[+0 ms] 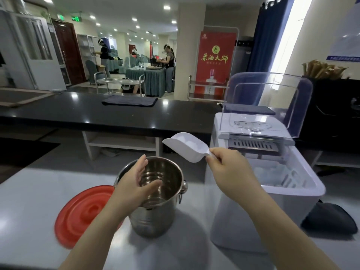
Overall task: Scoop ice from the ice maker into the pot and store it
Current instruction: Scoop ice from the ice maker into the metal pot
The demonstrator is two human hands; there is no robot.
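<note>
- While we look down at our desk point(29, 201), the steel pot point(155, 215) stands upright, mouth uncovered.
- Our white scoop point(185, 151) carries lumps of ice point(191, 143) above the pot's far rim.
- Right of the pot, the ice maker point(243, 221) has its clear lid point(272, 98) raised, more ice in its basket point(288, 178).
- A red lid point(81, 213) lies flat left of the pot, partly behind our left arm; a dark cloth point(329, 219) sits beside the ice maker.
- Our left hand point(136, 178) is spread, fingers straight, over the pot's left rim; our right hand point(226, 162) pinches the scoop's handle.
</note>
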